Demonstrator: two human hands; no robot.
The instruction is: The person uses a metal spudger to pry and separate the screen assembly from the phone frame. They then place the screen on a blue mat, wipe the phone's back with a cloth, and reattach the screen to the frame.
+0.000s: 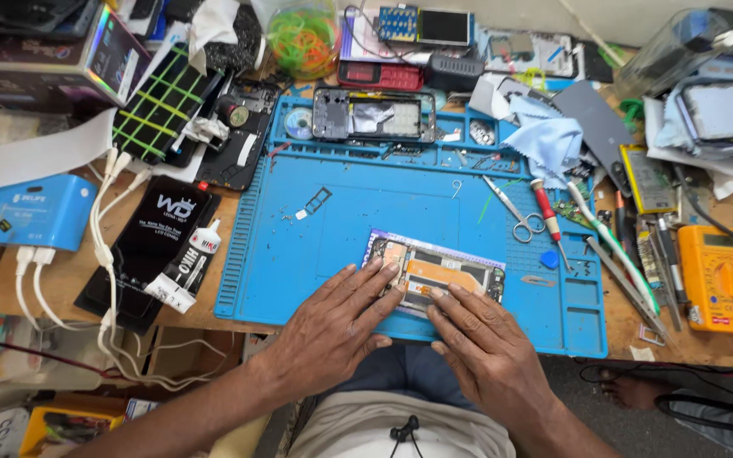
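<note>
Phone [439, 273] edge under fingers [383, 280]

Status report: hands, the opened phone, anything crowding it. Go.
Left hand and right hand flat, fingers pressing opened phone on blue mat. Phone lies back-open, nothing gripped. Scissors and red screwdriver close by, not touching.

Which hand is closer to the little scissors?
Right. The right hand lies below and just left of the scissors; the left hand is farther left.
</note>
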